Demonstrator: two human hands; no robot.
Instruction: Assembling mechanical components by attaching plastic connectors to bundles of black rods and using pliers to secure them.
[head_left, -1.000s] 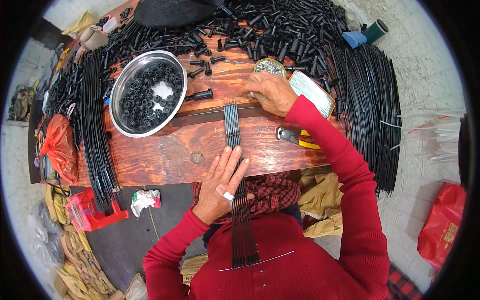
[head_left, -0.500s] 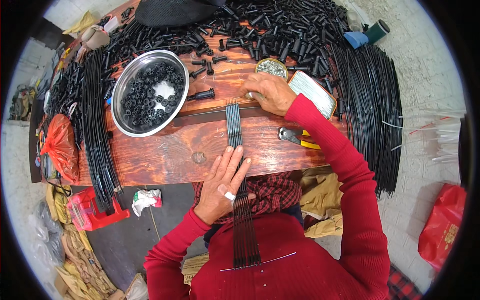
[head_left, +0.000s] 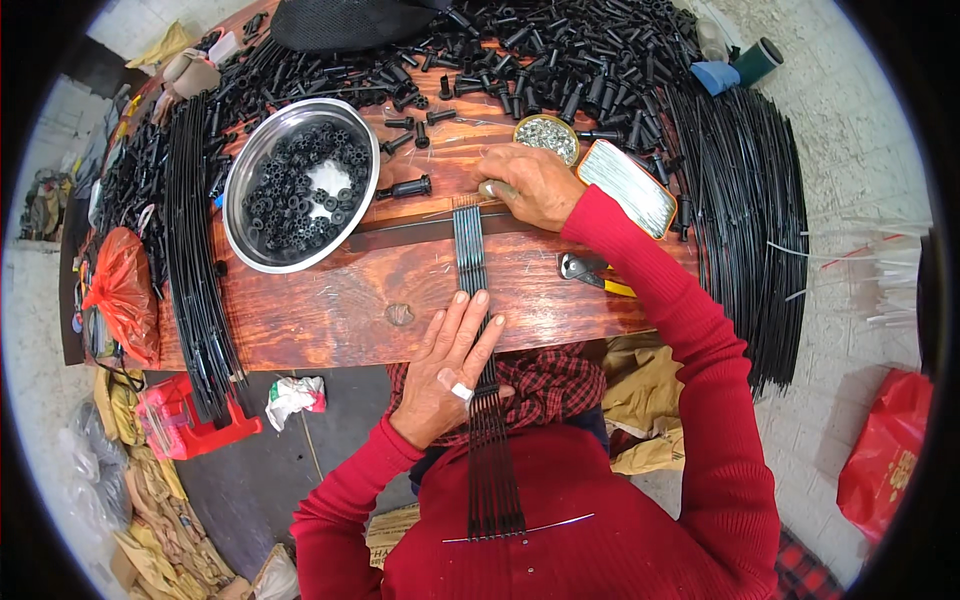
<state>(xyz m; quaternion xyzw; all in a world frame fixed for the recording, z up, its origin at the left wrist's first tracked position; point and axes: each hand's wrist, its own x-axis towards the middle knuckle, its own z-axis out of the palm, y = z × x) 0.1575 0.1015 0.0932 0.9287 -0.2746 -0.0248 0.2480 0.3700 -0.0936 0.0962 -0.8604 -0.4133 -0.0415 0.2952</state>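
Black thin rods point(head_left: 468, 250) lie side by side in a flat row on the wooden board point(head_left: 330, 310). Their long way runs from the far side of the board straight back to the person. The near ends hang off the board and rest on the red top at the person's lap. The far ends stop at a dark strip point(head_left: 400, 232) that crosses the board.

The left hand point(head_left: 450, 365) lies flat on the rods at the near edge of the board, fingers spread out and pressing down. It has a white bandage on 1 finger. The right hand point(head_left: 530, 185) sits at the far ends of the rods, fingers curled and pressed together over the tips. I cannot tell what it pinches.

The round metal bowl point(head_left: 250, 215) on the left holds many small black rings and 1 white bit. The little round tin point(head_left: 546, 134) just past the right hand is full of tiny shiny bits. The flat tin with an orange rim point(head_left: 628, 186) is beside the right wrist.

Pliers point(head_left: 590, 272) lie on the board, to the right of the rods. Lots of short black tubes point(head_left: 540, 55) cover the far side. Big bundles of long black rods point(head_left: 745, 210) curve along the right, and more lie on the left point(head_left: 195, 260).
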